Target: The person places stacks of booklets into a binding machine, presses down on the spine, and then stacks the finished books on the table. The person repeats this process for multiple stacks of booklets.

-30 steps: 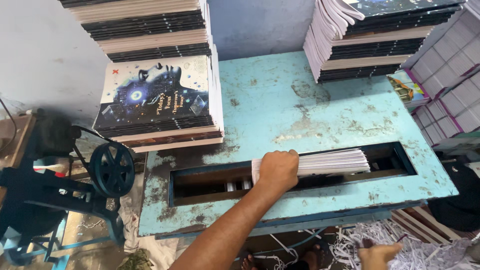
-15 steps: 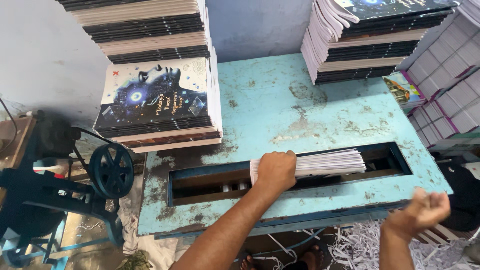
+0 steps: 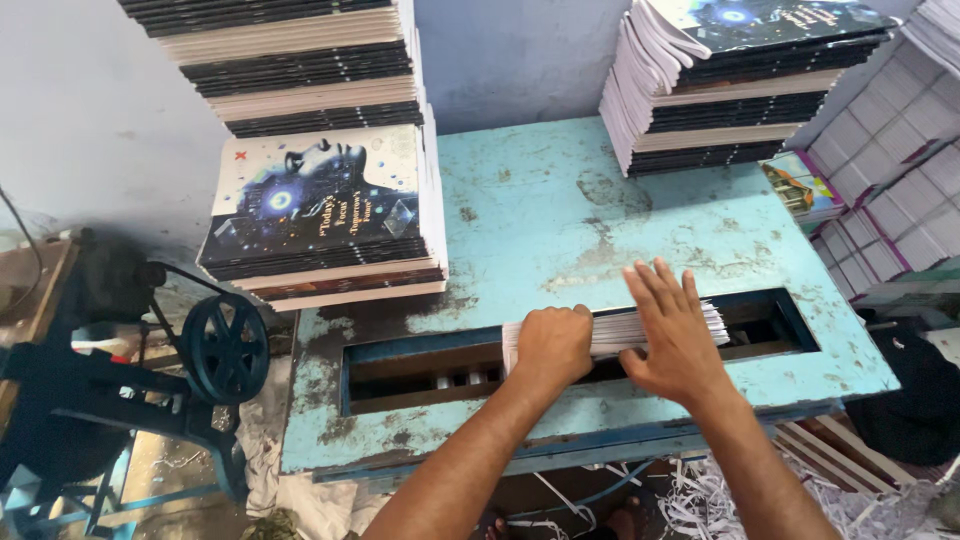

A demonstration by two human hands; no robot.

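While finished stacks (image 3: 330, 215) wait on the table (image 3: 560, 215), left hand (image 3: 552, 345) grips a booklet bundle (image 3: 640, 328) in the slot (image 3: 420, 365); right hand (image 3: 675, 335) presses it, fingers spread.

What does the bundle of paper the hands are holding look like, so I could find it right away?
Look at the worn turquoise table, then at the long dark slot cut along its near side. Standing on edge in that slot is a thin white bundle of pages, gripped by the left hand with the right hand flat over it. Unlike the tall stacks of dark-covered books behind, it shows only white edges.
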